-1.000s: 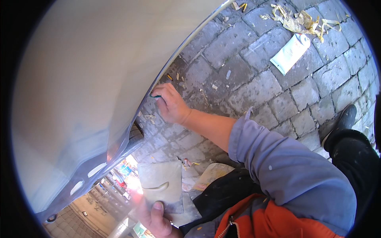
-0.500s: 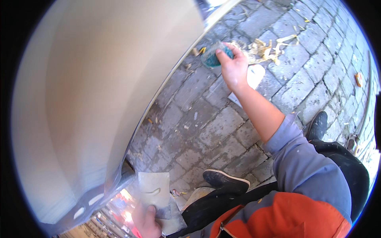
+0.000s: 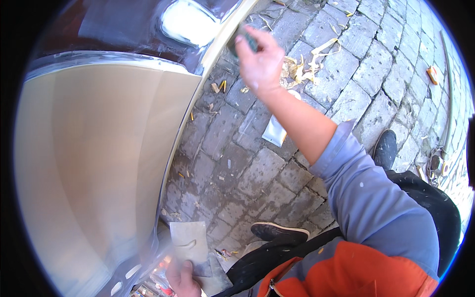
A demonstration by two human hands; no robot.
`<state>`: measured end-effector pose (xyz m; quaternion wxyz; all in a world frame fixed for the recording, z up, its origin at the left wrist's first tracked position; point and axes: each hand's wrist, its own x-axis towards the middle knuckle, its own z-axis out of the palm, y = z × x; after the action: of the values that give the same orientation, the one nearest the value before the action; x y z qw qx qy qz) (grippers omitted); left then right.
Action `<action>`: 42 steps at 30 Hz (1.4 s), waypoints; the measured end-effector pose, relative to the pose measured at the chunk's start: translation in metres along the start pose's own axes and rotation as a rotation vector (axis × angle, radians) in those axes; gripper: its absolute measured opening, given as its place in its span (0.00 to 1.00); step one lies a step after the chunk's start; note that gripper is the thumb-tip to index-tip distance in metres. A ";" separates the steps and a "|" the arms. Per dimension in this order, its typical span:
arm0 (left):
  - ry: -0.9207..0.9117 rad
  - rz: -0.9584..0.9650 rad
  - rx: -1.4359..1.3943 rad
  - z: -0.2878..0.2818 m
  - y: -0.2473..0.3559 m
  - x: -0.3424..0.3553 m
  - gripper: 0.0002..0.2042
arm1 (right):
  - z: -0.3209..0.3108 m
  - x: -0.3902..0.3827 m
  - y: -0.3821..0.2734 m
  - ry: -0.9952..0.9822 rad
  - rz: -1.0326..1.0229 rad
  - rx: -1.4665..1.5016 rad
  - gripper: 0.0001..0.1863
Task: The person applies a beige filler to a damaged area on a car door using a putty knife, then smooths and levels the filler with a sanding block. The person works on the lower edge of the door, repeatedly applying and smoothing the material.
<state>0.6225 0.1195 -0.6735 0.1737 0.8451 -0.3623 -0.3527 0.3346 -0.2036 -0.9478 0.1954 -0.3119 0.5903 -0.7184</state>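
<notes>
My left hand (image 3: 183, 281) is closed on thin flat grey plates at the bottom, the thumb lying over their lower part. A small curved smear or slot marks the face of the upper plate (image 3: 187, 233). My right arm reaches far forward. That right hand (image 3: 263, 62) grips a rounded, blue-green translucent object (image 3: 249, 42), mostly hidden by the fingers and blurred. The object is held beside the edge of a large beige vehicle panel (image 3: 104, 133); whether it touches cannot be seen. Farther up, a white patch (image 3: 189, 22) covers part of the dark bodywork.
Grey paving stones (image 3: 262, 168) cover the ground, with crumpled yellowish strips (image 3: 302, 69) and a white-silver packet (image 3: 274, 132) on them. An orange scrap (image 3: 432, 75) lies farther right. My dark shoes (image 3: 279, 231) stand close to the panel.
My right hand has moved forward and left with the blue-green object, closer to the bodywork. The view has shifted, bringing the dark section and white patch into sight. My left hand still holds the plates.
</notes>
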 end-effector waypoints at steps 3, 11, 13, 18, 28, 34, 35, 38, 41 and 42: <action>-0.026 0.009 0.010 0.001 0.002 0.003 0.07 | -0.001 -0.022 0.017 -0.060 -0.063 0.107 0.13; -0.009 -0.044 -0.035 -0.004 -0.006 -0.002 0.10 | -0.008 0.057 0.021 0.013 -0.015 0.220 0.09; -0.005 -0.048 -0.037 -0.004 -0.005 -0.004 0.10 | -0.002 0.052 0.023 0.022 -0.142 0.209 0.10; 0.024 -0.042 -0.019 -0.004 -0.005 -0.010 0.10 | 0.005 0.025 0.016 0.095 -0.379 0.038 0.11; -0.001 0.119 -0.141 -0.022 -0.019 -0.019 0.20 | 0.034 -0.115 -0.016 -0.101 -0.278 0.178 0.14; 0.097 0.134 -0.190 -0.026 -0.029 -0.027 0.20 | 0.044 -0.196 -0.029 -0.256 -0.199 0.267 0.18; 0.089 0.130 -0.207 -0.028 -0.028 -0.027 0.20 | 0.047 -0.211 -0.033 -0.270 -0.171 0.291 0.18; 0.063 0.140 -0.183 -0.036 -0.031 -0.029 0.20 | 0.055 -0.253 -0.046 -0.333 -0.118 0.318 0.16; 0.093 0.128 -0.212 -0.037 -0.032 -0.034 0.21 | 0.064 -0.300 -0.056 -0.387 -0.042 0.365 0.15; 0.099 0.126 -0.202 -0.039 -0.034 -0.036 0.21 | 0.066 -0.314 -0.059 -0.421 -0.051 0.369 0.15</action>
<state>0.6495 0.1704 -0.6478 0.2975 0.8152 -0.3683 -0.3337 0.6131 -0.0341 -0.9515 0.3493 -0.4282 0.3879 -0.7377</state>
